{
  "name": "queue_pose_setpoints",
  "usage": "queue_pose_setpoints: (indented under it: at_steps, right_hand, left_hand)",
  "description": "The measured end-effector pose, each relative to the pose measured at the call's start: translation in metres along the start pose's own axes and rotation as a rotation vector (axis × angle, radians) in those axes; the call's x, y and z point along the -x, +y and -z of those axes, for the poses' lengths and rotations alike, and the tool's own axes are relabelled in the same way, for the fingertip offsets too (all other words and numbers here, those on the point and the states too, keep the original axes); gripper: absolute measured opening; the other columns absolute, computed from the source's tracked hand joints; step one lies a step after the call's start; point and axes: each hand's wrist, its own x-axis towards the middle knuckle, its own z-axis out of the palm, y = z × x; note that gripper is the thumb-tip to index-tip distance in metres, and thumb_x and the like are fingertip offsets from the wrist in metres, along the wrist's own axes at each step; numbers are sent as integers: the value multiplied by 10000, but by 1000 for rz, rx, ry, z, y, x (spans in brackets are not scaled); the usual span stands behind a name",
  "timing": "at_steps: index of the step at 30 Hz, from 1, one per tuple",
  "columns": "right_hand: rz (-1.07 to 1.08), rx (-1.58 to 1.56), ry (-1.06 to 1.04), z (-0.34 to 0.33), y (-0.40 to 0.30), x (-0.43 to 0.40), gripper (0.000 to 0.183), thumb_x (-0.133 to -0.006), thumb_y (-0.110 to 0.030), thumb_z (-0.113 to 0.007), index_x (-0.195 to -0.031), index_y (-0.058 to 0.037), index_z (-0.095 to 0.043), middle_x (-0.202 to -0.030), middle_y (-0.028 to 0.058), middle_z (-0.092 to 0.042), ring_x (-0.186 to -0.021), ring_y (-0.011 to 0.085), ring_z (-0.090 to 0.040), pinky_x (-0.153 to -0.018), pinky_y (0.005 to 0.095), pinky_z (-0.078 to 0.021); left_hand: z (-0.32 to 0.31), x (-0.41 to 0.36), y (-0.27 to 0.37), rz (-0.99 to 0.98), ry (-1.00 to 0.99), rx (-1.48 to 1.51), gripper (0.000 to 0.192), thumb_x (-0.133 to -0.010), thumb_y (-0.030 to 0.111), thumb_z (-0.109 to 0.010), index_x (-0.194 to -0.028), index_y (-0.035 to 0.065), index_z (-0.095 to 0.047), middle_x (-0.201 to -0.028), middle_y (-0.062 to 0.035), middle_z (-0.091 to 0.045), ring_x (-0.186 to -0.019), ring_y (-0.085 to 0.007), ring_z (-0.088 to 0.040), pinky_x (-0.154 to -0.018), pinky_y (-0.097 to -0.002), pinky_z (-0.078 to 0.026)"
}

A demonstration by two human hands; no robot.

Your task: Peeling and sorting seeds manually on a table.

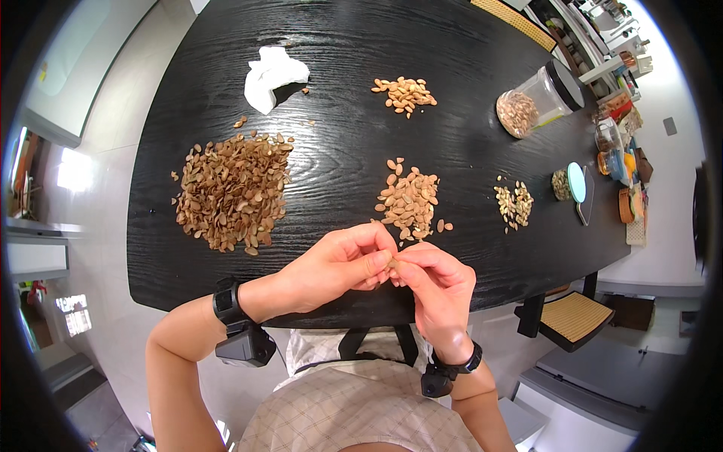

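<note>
My left hand (344, 260) and my right hand (438, 279) meet near the front edge of the black wood-grain table (333, 203). Between their fingertips they pinch a small pale nut or shell piece (392, 264), mostly covered by the fingers. Just beyond my hands lies a pile of brown almond-like nuts (409, 200), with two loose ones at its right. A broad heap of brown, split-looking shells (234, 192) spreads to the left. Over on the right is a small scatter of paler, greenish kernels (514, 206).
Farther back are another nut pile (406, 95) and a crumpled white tissue (274, 79). A clear jar with a black lid (539, 99) lies tipped, nuts inside. Near the right end stand a small turquoise-lidded jar (567, 182) and a flat dark object (587, 198). A woven-seat chair (576, 319) adjoins the table.
</note>
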Motion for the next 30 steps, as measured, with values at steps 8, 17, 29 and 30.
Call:
queue_pose_setpoints:
  at_steps: [8,17,29,30]
  right_hand:
    - [34,-1,-14,-1,1,0,167,-860,105,-603,-996,38,-673,-933,97,-645,-842,139,-604,-739,244,-494]
    - [50,71,3,-2,1,0,146,-859,97,-615,-979,34,-668,-932,89,-642,-846,132,-598,-744,241,-492]
    - [275,556,23,-7,-10,-5,142,-811,98,-658,-926,16,-645,-851,50,-625,-764,100,-588,-629,220,-467]
    - [274,556,22,-5,-10,-6,142,-811,98,-658,-926,16,-645,-851,50,-625,-764,100,-588,-629,220,-467]
  left_hand:
    - [-1,0,1,-20,-13,4,107,-1007,158,-482,-981,62,-523,-881,8,-554,-755,-40,-468,-655,-190,-405]
    - [-1,1,-2,-47,5,22,94,-1004,142,-479,-982,62,-523,-867,11,-552,-752,-41,-470,-657,-195,-402]
    - [-4,0,-1,-19,69,-69,130,-995,132,-496,-991,18,-559,-853,-3,-575,-699,-54,-480,-622,-203,-418]
    - [-4,-1,1,-31,65,-100,140,-994,128,-495,-1007,3,-558,-859,-15,-585,-688,-60,-488,-613,-208,-422]
